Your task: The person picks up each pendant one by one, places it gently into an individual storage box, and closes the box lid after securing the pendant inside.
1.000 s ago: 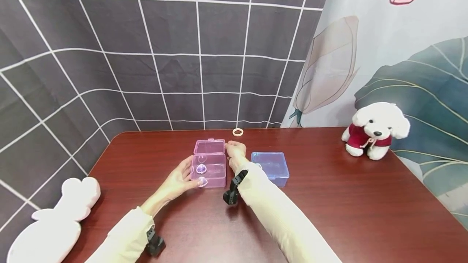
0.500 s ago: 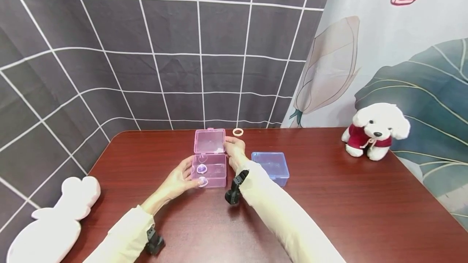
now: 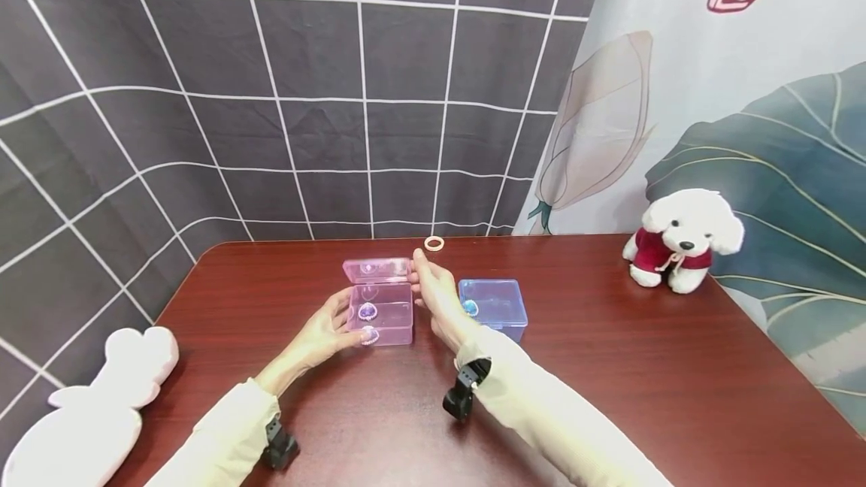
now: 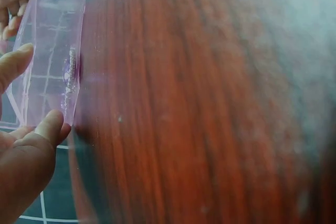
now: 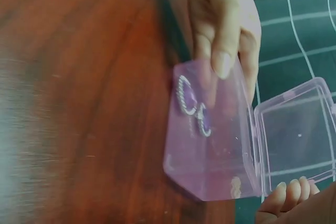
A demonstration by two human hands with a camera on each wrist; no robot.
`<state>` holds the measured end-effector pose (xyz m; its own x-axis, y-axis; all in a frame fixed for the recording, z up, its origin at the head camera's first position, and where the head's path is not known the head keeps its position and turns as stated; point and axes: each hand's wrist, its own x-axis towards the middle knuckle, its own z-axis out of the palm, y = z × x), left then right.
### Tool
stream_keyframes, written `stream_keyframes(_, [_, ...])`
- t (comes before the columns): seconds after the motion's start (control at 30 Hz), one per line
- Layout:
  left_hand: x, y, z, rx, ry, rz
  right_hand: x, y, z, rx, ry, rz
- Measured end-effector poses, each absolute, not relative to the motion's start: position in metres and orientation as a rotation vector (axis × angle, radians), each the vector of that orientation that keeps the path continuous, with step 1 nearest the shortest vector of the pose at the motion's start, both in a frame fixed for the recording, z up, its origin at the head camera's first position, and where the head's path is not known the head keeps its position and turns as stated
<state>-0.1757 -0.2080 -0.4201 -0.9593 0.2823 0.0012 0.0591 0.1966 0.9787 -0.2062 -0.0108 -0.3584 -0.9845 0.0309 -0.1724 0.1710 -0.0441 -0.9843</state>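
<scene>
2 hands on one pink box [image 3: 379, 313], mid table [image 3: 609, 367], lid [image 3: 376, 270] open and tipped back toward the far edge. L hand [image 3: 323, 331] comes in from lower left, forearm angled up-right, palm toward the box's left side; thumb and fingers curled round the near-left corner, gripping it. Left wrist view: fingertips [image 4: 18, 59] on the box wall [image 4: 47, 61], thumb at the lower edge. R hand [image 3: 433, 295] reaches from lower right, forearm diagonal, wrist slightly raised, fingers fairly straight and pointing up to the lid's right edge, touching it; not curled round anything as far as head view shows. Right wrist view only catches its fingertips [image 5: 291, 192] under the lid [image 5: 296, 129]. Hands apart, box between them. Inside: purple jewelled pieces [image 5: 194, 111], blurry. Blue box [image 3: 494, 303] just right of R hand, lid shut. Small ring [image 3: 434, 243] near far edge. Toy dog [image 3: 679, 239] far right. White plush shape [image 3: 88, 412] off the table's left corner.
</scene>
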Motion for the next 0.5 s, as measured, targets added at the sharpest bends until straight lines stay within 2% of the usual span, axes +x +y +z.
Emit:
stream_keyframes(0.2, [-0.176, -0.209, -0.418, 0.297, 2.298, 1.834, -0.187, -0.004, -0.364, -0.002, 2.192, -2.062])
stream_keyframes(0.5, [-0.175, -0.207, -0.417, 0.309, 2.284, 1.862, -0.175, 0.006, -0.379, -0.192, 2.308, -1.894])
